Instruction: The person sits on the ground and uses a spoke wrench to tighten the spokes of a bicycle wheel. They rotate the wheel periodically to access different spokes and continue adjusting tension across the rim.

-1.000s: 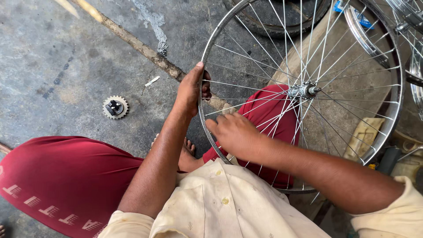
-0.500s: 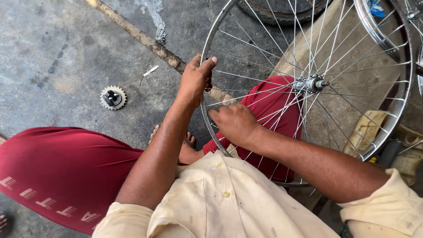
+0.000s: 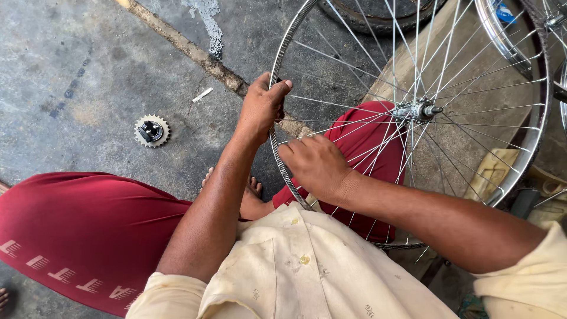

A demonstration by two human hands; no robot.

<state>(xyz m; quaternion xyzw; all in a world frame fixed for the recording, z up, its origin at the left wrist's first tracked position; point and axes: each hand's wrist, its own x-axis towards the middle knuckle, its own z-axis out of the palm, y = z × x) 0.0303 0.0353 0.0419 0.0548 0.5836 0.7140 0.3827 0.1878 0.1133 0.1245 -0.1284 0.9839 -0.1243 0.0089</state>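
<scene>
Outdoors, a seated person's left hand (image 3: 261,110) gripped the rim of a spoked bicycle wheel (image 3: 282,165) filling the upper right of the frame, fingers curled around it. Their right hand (image 3: 316,165) lay against the spokes, fingers pressed together. A toothed sprocket (image 3: 151,130) lay on concrete, left of centre.

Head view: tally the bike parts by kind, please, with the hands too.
Spoked wheel held in the hands: 1
Other rims at the right edge: at least 1
Tyre: 1
Sprocket: 1
Hands, left and right: 2
Total: 6
</scene>
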